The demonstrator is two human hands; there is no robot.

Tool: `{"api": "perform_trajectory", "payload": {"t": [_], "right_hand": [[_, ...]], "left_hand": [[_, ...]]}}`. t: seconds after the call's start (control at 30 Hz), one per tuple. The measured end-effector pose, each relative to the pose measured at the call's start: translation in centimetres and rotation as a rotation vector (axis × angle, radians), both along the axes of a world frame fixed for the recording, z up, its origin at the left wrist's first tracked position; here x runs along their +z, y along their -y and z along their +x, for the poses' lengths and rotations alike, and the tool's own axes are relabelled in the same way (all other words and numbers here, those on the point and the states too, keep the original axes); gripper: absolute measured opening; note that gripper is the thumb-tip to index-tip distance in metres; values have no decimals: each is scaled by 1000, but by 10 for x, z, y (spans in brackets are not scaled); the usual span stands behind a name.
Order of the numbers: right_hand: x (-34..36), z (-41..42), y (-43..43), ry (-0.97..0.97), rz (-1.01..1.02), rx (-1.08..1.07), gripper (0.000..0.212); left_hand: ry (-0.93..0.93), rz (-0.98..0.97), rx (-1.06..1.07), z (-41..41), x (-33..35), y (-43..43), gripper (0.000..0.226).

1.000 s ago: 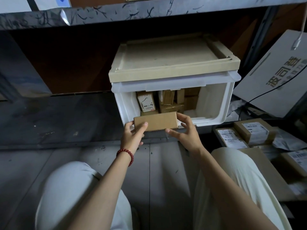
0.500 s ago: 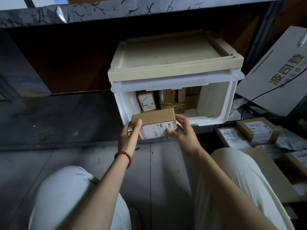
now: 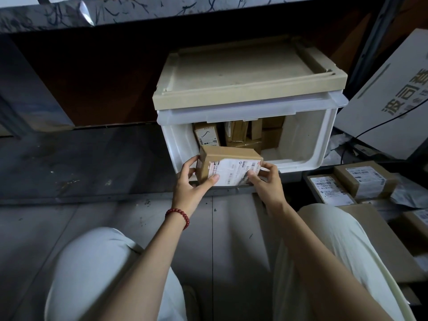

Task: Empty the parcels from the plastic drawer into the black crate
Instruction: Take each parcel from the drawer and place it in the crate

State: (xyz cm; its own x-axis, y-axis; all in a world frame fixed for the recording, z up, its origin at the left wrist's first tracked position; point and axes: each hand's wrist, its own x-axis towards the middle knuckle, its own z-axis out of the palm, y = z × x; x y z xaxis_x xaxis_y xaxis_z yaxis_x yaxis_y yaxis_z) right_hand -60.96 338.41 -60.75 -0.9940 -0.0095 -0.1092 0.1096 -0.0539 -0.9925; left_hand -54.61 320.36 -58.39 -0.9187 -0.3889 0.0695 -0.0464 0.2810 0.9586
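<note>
A white plastic drawer [image 3: 305, 144] with a beige lid stands under a dark shelf, its front open. Several brown parcels [image 3: 240, 135] are stacked inside at the back left. Just in front of the opening I hold a small brown parcel [image 3: 231, 169] with a white shipping label facing me. My left hand [image 3: 193, 181] grips its left end, thumb on the label. My right hand [image 3: 264, 181] pinches its right end. At the right edge lie more labelled parcels [image 3: 363, 181] in a dark container whose rim is barely visible.
A large white cardboard sheet [image 3: 393, 107] with printed characters leans at the right, with a black cable across it. Grey floor lies between my knees. A dark shelf edge [image 3: 162, 10] runs overhead. A flat cardboard piece [image 3: 375, 239] lies by my right leg.
The parcel has been tilted toward me, so its labelled face now shows fully, and it has come a little out from the drawer. Both hands kept their hold.
</note>
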Motion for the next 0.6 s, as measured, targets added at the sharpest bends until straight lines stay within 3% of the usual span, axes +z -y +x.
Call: {"api": "perform_trajectory", "payload": {"t": [0.17, 0.33, 0.4, 0.5, 0.6], "right_hand": [[5, 1, 1, 18, -50, 22, 29], [14, 2, 1, 82, -186, 90, 27], [16, 3, -1, 82, -211, 99, 37], [24, 5, -5, 74, -223, 53, 69], [41, 2, -15, -30, -187, 33, 74]], "left_hand": [[-13, 29, 4, -1, -3, 1, 67], [-34, 105, 29, -1, 1, -3, 56], [-34, 91, 21, -2, 5, -6, 54], [14, 57, -20, -4, 12, -13, 62], [22, 46, -87, -11, 23, -29, 64]]}}
